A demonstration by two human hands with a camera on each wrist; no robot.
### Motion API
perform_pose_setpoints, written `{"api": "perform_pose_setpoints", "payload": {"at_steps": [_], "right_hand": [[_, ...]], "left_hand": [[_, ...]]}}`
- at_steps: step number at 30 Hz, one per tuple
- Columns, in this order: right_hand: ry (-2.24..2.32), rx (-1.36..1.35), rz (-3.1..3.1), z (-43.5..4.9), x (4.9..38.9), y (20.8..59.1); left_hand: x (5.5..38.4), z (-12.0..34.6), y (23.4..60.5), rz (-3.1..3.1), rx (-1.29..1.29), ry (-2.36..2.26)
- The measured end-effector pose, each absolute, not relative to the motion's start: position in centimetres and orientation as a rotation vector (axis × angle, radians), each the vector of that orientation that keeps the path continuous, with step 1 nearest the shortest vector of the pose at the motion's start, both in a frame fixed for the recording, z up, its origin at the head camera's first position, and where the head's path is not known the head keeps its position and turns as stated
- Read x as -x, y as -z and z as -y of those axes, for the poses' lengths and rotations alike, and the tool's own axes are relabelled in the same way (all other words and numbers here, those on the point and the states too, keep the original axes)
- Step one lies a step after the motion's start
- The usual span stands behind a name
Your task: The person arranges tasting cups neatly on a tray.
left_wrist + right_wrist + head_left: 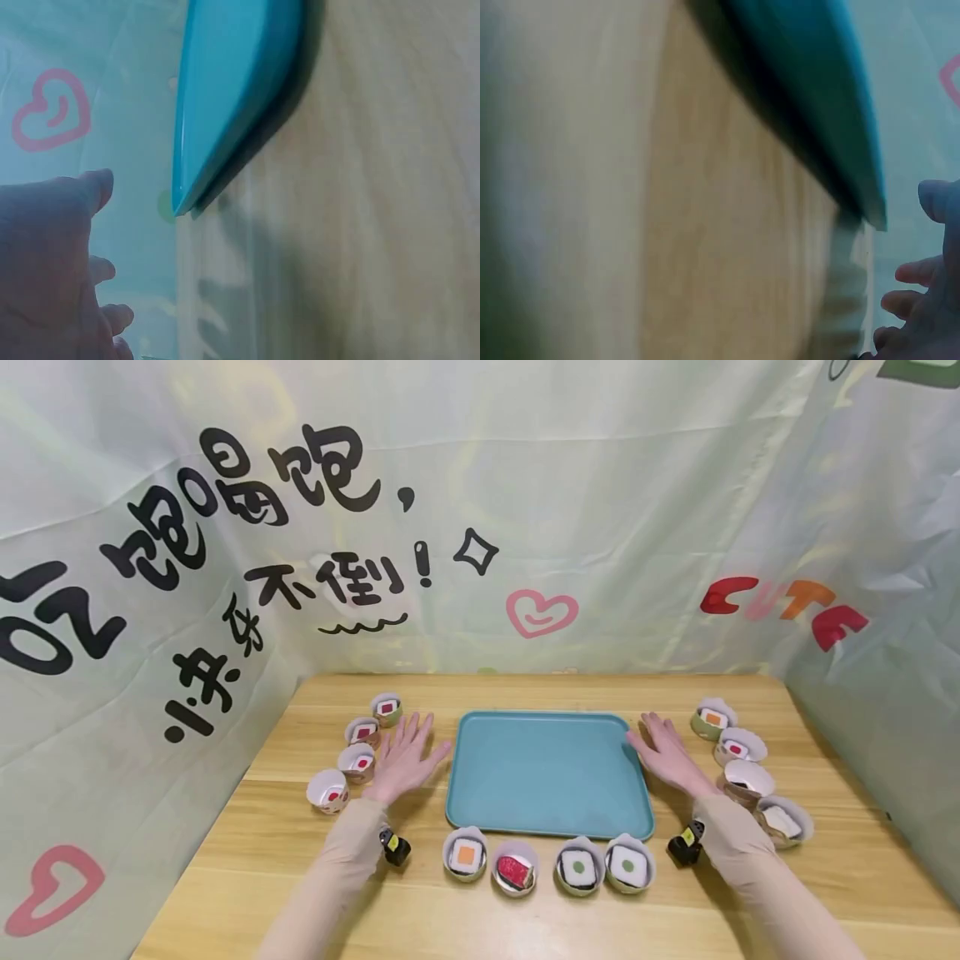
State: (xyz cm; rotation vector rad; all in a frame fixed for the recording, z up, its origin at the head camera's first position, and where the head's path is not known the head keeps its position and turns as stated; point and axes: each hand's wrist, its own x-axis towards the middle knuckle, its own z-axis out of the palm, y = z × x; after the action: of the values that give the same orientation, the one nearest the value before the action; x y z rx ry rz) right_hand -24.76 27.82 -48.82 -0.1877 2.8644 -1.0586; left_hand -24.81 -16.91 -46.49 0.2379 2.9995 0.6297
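left hand and right hand, fingers spread, empty, beside a bare blue tray.
work looks unstarted: sushi-like pieces all in cups.

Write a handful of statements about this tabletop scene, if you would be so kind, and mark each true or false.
1. A blue tray lies on the table between the left hand and the right hand. True.
2. Four cups stand along the tray's near side. True.
3. The left hand grips a cup. False: its fingers are spread and hold nothing.
4. The cups stand on the tray. False: they stand on the table around it.
5. A pink heart shows on the backdrop. True.
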Motion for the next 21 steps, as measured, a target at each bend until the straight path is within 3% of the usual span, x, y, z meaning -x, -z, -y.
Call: {"api": "perform_pose_setpoints", "payload": {"at_steps": [11, 21], "right_hand": [[0.832, 0.303, -2.830, -28.2, 25.5, 50.0], [0.768, 0.282, -2.774, -29.0, 26.6, 51.6]], "left_hand": [[27.6, 19.0, 42.8, -2.973, -0.304, -0.676], [30.1, 21.4, 40.3, -2.951, -0.151, -0.598]]}}
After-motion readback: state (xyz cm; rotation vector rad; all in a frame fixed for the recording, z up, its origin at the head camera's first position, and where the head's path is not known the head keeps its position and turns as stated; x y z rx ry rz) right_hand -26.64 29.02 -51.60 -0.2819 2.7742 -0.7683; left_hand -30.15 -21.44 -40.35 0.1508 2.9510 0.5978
